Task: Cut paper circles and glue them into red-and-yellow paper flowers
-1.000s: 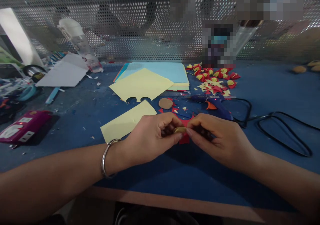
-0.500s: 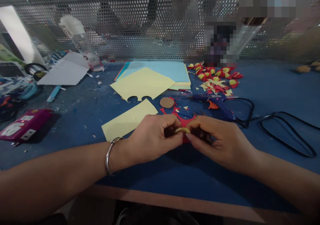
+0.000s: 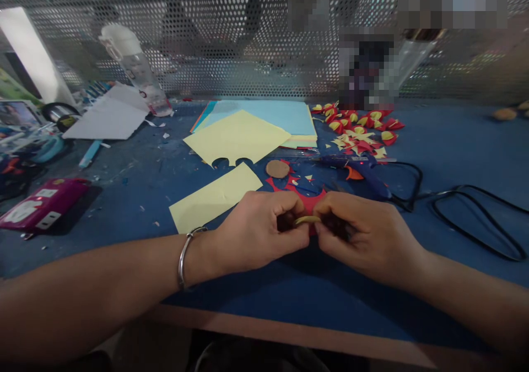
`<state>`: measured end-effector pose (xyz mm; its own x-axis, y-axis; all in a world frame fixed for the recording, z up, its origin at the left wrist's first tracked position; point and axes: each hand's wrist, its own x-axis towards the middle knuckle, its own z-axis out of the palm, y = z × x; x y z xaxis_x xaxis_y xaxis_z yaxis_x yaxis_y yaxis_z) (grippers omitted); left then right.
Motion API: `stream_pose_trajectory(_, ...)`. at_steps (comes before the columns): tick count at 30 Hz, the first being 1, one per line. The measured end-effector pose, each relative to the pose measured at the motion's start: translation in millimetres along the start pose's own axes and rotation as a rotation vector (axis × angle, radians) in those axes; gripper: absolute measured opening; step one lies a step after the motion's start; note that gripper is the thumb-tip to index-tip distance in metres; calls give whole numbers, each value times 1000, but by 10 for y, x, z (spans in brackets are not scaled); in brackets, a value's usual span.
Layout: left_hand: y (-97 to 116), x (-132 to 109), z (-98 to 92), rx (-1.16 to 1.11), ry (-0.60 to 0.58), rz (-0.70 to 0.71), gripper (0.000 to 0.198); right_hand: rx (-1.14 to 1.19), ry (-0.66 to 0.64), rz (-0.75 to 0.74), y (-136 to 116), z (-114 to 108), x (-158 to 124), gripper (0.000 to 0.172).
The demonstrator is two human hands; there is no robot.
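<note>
Between the fingertips of my two hands is a small curved piece of yellow paper (image 3: 308,219), seen nearly edge-on. My left hand (image 3: 260,226), with a silver bangle at its wrist, pinches one end of it. The other end is pinched by my right hand (image 3: 363,228); both hands are closed. Red paper scraps (image 3: 309,200) lie on the table just behind my fingers. A round brown disc (image 3: 278,168) sits beyond them. Left of it are a yellow paper strip (image 3: 217,197) and a larger yellow sheet (image 3: 237,138) with round cutouts along its near edge.
A blue glue gun (image 3: 367,173) with a looping black cord (image 3: 475,220) lies at right. Behind it are small red-and-yellow paper pieces (image 3: 359,121). Stacked coloured paper (image 3: 264,116), a water bottle (image 3: 142,80) and a magenta case (image 3: 43,204) stand around the table.
The yellow paper piece has shifted slightly and now lies flatter between my fingers, its curve less marked. Both hands stay close together around it, still pinching.
</note>
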<state>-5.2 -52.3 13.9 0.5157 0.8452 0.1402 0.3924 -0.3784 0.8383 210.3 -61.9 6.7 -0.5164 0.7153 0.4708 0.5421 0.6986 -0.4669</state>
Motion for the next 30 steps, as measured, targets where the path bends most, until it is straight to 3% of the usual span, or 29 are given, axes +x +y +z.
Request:
stream_pose_trajectory(12,17,-3,-5,-18,11,-19,11,45,-42,87,-2,-46,20,12)
stream_pose_trajectory(30,-18,-10,-65,12,-87,-17,19,33,-27,36,53,-55,-14,13)
